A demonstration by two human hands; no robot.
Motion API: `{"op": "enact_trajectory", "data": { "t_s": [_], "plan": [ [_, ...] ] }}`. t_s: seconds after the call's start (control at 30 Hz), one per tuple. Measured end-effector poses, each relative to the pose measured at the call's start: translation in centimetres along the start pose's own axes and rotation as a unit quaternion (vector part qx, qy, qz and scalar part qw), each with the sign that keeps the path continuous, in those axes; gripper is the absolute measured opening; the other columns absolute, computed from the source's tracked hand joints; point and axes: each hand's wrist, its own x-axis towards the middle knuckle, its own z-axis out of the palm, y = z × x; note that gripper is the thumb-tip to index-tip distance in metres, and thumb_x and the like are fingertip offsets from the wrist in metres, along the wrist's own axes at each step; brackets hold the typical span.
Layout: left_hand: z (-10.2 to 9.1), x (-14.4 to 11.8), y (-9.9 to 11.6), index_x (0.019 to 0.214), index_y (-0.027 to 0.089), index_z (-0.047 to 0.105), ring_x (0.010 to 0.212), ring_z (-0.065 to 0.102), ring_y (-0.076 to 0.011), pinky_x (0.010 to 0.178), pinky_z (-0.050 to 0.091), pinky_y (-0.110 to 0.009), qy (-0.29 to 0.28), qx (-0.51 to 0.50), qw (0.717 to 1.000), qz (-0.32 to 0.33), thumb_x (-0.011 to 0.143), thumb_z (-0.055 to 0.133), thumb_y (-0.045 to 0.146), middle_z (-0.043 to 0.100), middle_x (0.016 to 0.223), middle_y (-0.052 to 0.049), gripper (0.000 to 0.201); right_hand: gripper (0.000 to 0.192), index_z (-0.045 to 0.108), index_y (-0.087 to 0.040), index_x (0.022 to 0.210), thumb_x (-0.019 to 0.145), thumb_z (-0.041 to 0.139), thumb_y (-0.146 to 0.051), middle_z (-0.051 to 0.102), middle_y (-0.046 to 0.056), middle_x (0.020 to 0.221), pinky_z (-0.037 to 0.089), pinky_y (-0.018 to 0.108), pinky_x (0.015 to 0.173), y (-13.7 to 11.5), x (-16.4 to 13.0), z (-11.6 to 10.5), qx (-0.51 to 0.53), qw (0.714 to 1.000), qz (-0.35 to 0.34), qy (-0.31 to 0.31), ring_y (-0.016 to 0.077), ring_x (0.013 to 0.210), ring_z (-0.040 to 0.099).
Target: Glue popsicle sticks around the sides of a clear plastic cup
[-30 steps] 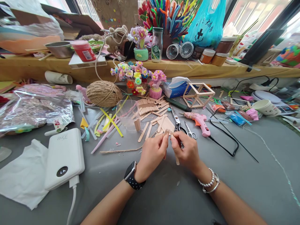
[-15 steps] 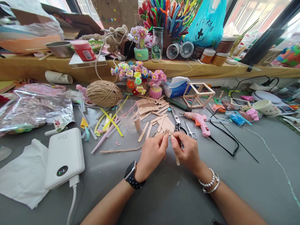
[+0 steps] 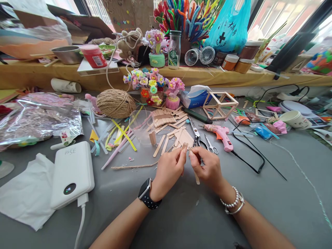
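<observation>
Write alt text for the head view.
A person's left hand and right hand hold wooden craft sticks over a gray table; beyond lie loose craft sticks, scissors, a pink hot glue gun and a ball of twine.

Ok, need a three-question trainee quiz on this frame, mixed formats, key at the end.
1. True or false: the left hand lies open and flat on the table.
2. Which stands just right of the blue tissue pack? A) twine ball B) stick-built cube frame C) power bank
3. Fill in: a craft stick pokes out below the ____ hand.

Key: 1. False, it pinches a thin wooden piece. 2. B. 3. Right hand.
</observation>
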Motion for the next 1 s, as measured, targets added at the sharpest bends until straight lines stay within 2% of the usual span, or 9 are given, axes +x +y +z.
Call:
{"op": "enact_trajectory", "data": {
  "t_s": [0.33,0.67,0.87,1.0],
  "plan": [
    [0.0,0.1,-0.1,0.052,0.02,0.04,0.046,0.048,-0.0118,0.052,0.033,-0.022,0.003,0.003,1.0,-0.001,0.088,0.03,0.039,0.048,0.039,0.003,0.042,0.015,0.049,-0.02,0.069,0.08,0.041,-0.016,0.05,-0.003,0.054,0.037,0.022,0.048,0.0,0.0,-0.2,-0.002,1.0,-0.019,0.0,0.0097,0.045,0.042],
    [-0.1,0.1,-0.2,0.052,0.02,0.038,0.046,0.047,-0.012,0.054,0.033,-0.023,-0.015,-0.017,1.0,-0.001,0.089,0.029,0.039,0.047,0.039,0.004,0.042,0.014,0.045,-0.021,0.068,0.08,0.043,-0.013,0.048,-0.003,0.054,0.035,0.022,0.048,0.3,-0.1,-0.4,0.009,0.999,-0.046,-0.025,0.0096,0.046,0.042],
    [0.1,0.2,-0.5,0.052,0.02,0.039,0.046,0.045,-0.0118,0.053,0.033,-0.023,0.0,-0.019,1.0,-0.008,0.088,0.03,0.039,0.045,0.04,0.004,0.041,0.014,0.045,-0.021,0.07,0.079,0.043,-0.01,0.047,-0.003,0.054,0.036,0.022,0.046,-0.2,-0.1,-0.3,0.029,0.996,-0.083,-0.022,0.0097,0.046,0.041],
    [0.2,1.0,-1.3,0.054,0.019,0.043,0.044,0.044,-0.0111,0.051,0.033,-0.023,-0.008,-0.091,0.995,-0.045,0.086,0.033,0.04,0.044,0.04,0.005,0.039,0.012,0.048,-0.021,0.076,0.077,0.045,-0.009,0.05,-0.002,0.057,0.038,0.023,0.05,-1.7,-0.5,-0.2,0.097,0.983,-0.149,-0.047,0.0111,0.052,0.045]
  ]
}}
